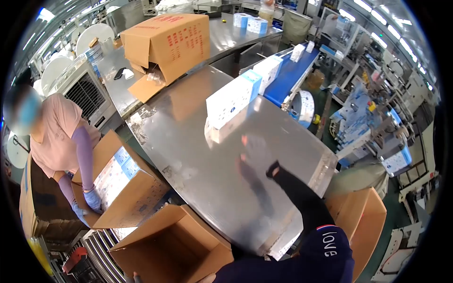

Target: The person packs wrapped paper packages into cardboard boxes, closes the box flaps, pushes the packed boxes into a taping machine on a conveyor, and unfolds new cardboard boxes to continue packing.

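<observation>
My right hand (257, 150), blurred by motion, reaches over the steel table (188, 146) with its fingers apart and nothing in them. Ahead of it a row of white and blue packs (231, 101) stands upright, apart from my fingers. Just a sliver of my left hand (206, 278) shows at the bottom edge, on the near rim of an open cardboard box (174, 245). Its fingers seem to grip that rim, though most of the hand is out of frame. The inside of this box looks bare and brown.
A blue conveyor belt (292, 70) brings more packs to the table. A large printed carton (172, 45) stands at the back left. On the left, a co-worker in purple sleeves (84, 158) handles a filled box (125, 207). Another open box (361, 217) stands to my right.
</observation>
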Demonstrator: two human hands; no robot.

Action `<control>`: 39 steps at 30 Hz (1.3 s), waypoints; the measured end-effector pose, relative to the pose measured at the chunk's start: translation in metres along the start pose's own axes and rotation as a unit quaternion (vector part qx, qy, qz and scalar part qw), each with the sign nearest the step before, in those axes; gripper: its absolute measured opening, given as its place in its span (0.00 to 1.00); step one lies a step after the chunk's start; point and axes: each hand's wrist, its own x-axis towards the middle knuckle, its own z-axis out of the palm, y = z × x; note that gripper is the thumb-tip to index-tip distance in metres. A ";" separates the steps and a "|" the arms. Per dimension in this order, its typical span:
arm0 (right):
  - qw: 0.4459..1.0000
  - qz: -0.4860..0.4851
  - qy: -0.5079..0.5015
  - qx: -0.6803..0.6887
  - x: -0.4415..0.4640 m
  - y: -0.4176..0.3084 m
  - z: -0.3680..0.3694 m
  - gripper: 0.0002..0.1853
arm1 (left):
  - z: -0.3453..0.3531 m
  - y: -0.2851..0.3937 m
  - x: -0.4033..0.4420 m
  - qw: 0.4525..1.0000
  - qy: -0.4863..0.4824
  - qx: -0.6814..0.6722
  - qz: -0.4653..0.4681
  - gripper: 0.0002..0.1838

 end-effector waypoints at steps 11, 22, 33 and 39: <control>0.974 0.029 -0.038 -0.221 0.300 0.031 0.064 0.16 | 0.015 0.120 -0.008 0.844 0.195 0.412 0.282 0.40; 0.961 -0.227 -0.122 0.103 0.117 -0.061 -0.014 0.28 | 0.297 0.355 0.060 0.741 -0.082 0.203 0.635 0.66; 0.962 -0.031 0.035 -0.269 0.294 0.102 0.067 0.19 | 0.331 0.406 0.042 0.730 -0.246 0.270 0.577 0.61; 0.983 0.001 -0.182 -0.010 0.239 -0.017 0.001 0.51 | 0.343 0.402 0.036 0.741 -0.251 0.303 0.544 0.40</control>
